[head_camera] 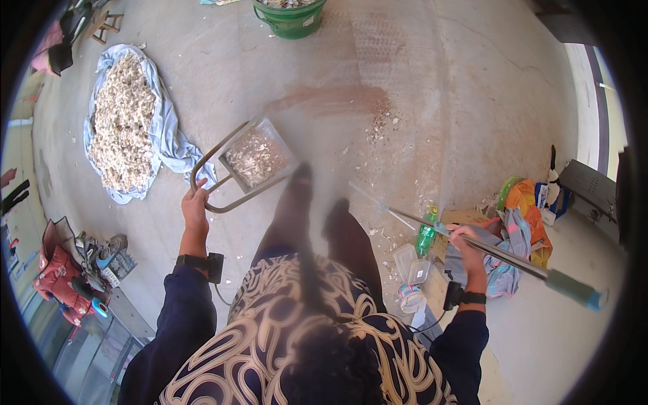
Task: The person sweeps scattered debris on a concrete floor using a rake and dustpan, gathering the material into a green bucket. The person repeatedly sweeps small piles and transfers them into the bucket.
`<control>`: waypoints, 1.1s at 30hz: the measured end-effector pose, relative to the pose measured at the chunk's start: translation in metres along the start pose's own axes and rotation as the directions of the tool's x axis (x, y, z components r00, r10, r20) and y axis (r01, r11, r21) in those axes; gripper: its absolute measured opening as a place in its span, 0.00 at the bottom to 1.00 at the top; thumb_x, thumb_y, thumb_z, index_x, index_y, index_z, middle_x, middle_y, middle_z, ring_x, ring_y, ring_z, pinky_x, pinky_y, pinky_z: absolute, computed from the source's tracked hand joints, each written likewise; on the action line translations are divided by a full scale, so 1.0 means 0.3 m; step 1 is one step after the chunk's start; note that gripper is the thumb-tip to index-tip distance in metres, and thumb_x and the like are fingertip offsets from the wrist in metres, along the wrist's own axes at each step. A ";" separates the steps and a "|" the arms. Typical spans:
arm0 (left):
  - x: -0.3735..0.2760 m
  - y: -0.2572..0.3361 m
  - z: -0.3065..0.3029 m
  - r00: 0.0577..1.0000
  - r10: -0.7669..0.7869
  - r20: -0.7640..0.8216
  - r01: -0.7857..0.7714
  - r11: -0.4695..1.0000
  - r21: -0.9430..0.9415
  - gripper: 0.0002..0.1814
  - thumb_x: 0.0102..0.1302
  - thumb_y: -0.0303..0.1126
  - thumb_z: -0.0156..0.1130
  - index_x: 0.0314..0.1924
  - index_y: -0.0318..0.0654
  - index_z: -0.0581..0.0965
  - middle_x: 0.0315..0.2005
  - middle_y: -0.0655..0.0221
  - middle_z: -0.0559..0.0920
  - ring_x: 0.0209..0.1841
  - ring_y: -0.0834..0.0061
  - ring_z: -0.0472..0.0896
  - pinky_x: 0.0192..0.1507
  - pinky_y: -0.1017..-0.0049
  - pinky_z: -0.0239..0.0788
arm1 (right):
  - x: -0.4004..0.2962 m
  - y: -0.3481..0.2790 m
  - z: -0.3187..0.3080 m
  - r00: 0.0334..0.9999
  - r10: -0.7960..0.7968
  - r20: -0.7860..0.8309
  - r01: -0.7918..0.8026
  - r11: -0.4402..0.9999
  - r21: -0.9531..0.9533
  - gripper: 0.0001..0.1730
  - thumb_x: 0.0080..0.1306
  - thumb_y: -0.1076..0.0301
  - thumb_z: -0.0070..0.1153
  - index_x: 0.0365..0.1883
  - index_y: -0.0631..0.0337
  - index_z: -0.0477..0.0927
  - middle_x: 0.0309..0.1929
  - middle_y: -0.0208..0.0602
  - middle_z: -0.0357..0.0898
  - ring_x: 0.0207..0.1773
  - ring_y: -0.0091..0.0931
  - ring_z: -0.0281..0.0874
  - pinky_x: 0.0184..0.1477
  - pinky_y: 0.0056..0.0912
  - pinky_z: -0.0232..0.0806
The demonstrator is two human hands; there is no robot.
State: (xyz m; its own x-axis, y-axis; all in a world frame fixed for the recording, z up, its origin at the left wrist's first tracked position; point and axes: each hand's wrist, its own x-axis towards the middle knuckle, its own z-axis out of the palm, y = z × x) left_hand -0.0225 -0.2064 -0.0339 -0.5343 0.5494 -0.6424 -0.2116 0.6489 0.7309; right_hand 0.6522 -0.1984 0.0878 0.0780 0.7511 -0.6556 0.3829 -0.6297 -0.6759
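Observation:
My left hand (196, 207) grips the bent tubular handle (195, 174) of a square metal dustpan (291, 147). Pale flaky scraps and brown dust (255, 159) lie in the pan, in front of my feet. Around the metal pole (511, 259) of what looks like a floor squeegee, my right hand (464, 240) is closed. Its thin straight head (367, 195) is down to the right of my feet, slightly blurred. A streak of reddish-brown dust (334, 98) with scattered scraps (379, 124) crosses the concrete floor ahead.
A blue cloth (169, 116) bearing a heap of pale scraps (124, 121) lies left. Ahead stands a green bucket (291, 23). At right are a green bottle (426, 238), plastic tubs (417, 273), cardboard (466, 217) and bags (526, 197). Shoes (119, 245) and a red floral garment (61, 268) sit left.

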 end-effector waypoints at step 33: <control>-0.066 -0.075 -0.025 0.982 -0.104 -0.155 0.098 0.994 -0.050 0.18 0.61 0.27 0.54 0.48 0.25 0.78 0.24 0.77 0.71 0.28 0.85 0.66 0.35 0.83 0.56 | 1.226 -0.721 0.282 0.875 -0.447 -0.186 0.408 0.888 -0.212 0.08 0.64 0.67 0.62 0.29 0.57 0.76 0.29 0.21 0.75 0.36 0.16 0.71 0.38 0.24 0.67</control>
State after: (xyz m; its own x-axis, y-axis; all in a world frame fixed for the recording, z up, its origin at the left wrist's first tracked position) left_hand -0.0132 -0.2358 -0.0359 -0.6296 0.3905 -0.6717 -0.3035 0.6722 0.6753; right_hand 0.5202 0.1974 -0.0357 0.0685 0.9756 -0.2088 0.5669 -0.2103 -0.7965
